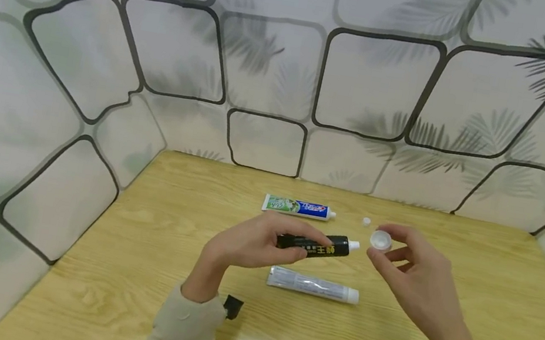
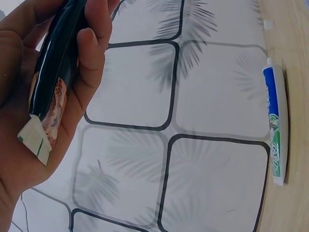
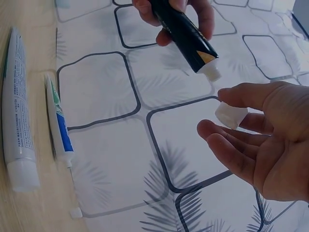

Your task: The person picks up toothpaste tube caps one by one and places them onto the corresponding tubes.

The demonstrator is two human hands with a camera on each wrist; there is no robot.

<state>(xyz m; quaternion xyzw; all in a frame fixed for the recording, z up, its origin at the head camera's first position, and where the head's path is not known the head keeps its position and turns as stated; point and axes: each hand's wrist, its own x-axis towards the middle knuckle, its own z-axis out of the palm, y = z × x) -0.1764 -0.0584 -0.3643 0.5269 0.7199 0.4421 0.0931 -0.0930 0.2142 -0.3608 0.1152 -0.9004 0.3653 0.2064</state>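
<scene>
The head view looked forward and down across the table; the wrist views, rolled sideways, faced the far wall past the nearby left hand and right hand, both showing the black tube.

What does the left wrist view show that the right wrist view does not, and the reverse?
Only left wrist: the pale flat end of the black tube. Only right wrist: its white nozzle and the larger white cap that the right hand pinches. Both: the left hand, the black tube's body, the blue-and-green tube, the small loose cap and the patterned wall covering.
</scene>
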